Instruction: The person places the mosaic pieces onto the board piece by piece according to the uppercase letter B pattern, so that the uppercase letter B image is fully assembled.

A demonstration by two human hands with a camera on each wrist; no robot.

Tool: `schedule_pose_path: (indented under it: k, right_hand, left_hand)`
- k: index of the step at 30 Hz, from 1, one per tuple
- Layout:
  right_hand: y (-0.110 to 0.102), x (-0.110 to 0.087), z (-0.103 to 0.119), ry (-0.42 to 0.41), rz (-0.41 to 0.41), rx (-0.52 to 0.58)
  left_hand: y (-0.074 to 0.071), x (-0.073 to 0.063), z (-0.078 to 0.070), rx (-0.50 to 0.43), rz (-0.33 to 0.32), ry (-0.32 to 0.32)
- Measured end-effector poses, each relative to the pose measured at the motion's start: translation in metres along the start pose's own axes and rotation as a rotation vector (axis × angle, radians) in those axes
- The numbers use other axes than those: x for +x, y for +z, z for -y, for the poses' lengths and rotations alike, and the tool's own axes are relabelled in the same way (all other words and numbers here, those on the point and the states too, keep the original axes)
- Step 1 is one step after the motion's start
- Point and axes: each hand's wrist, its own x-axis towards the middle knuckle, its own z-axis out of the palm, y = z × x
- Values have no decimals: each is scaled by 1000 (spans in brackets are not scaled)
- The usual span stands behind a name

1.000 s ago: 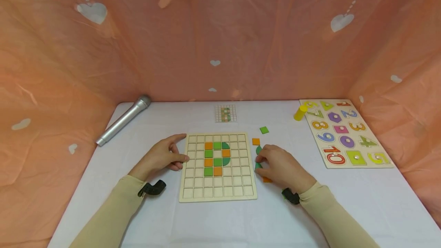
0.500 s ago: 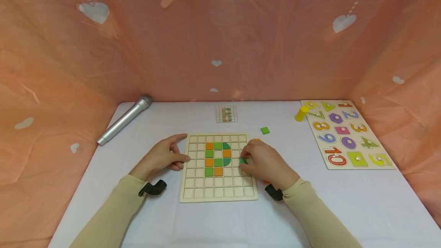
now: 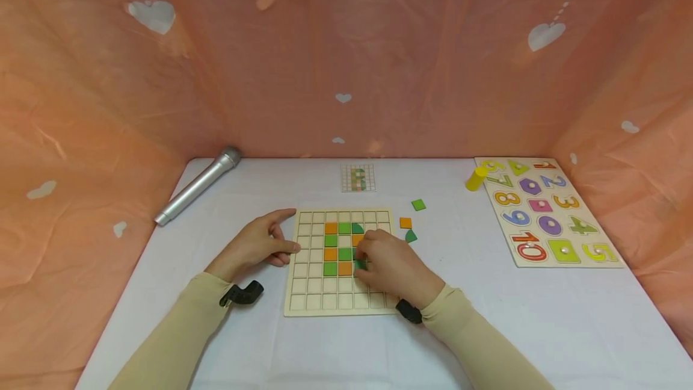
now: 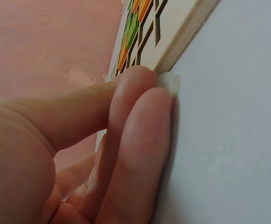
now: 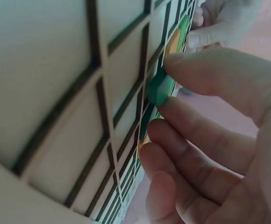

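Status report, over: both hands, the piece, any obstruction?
Left hand touching left edge of grid board. Right hand pinching green piece at the board. No obstruction seen.

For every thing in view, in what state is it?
Grid board, flat, partly filled
Left hand, touching the board
Right hand, pinching a dark green piece
Orange tile, loose
Bright green tile, loose
Green quarter-circle, loose
Pattern card, flat
Microphone, lying down
Yellow cylinder, apparently upright
Number puzzle, flat

numerals 1 to 10 (image 3: 523, 238), on pale puzzle board (image 3: 564, 235)
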Motion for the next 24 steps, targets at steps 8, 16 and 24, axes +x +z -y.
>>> schedule_pose_path:
  k: [8,16,24]
  right_hand:
    - [2,-1,1,-13,5,-12]
    - [1,-2,0,-19,3,-4]
    - [-2,-3,-1,-2,21,11]
  left_hand:
    - [0,0,1,-4,4,8]
    - [1,1,2,2,2,-1]
    - [-1,2,1,-4,8,7]
